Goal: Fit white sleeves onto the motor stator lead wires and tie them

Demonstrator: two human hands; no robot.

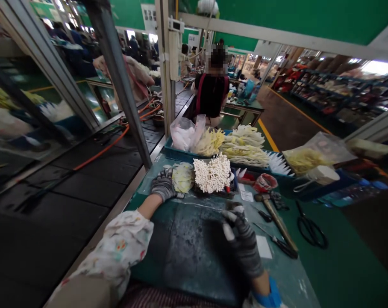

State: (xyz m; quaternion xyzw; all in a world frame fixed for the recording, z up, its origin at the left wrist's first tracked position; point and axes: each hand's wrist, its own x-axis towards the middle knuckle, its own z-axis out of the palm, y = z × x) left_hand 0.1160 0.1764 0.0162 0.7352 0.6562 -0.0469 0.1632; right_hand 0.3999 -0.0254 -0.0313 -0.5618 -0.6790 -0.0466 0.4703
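My left hand [163,185], in a grey knit glove, reaches forward and rests with curled fingers on a pile of pale yellow-green petal pieces [183,177]. Right beside that pile stands a dense cluster of white bead-tipped stamens [212,173]. My right hand [242,239], also gloved, hovers over the dark worn work mat [187,252] with its fingers pinched around a small dark piece I cannot make out. The green workbench [338,265] carries all of this.
A blue tray [173,153] holds yellow and white artificial flower parts [245,145] and plastic bags. A hammer [275,218], pliers [279,244], black scissors [311,231] and a red tape roll [265,182] lie to the right. A black conveyor [85,179] runs on the left. Another person [212,92] works ahead.
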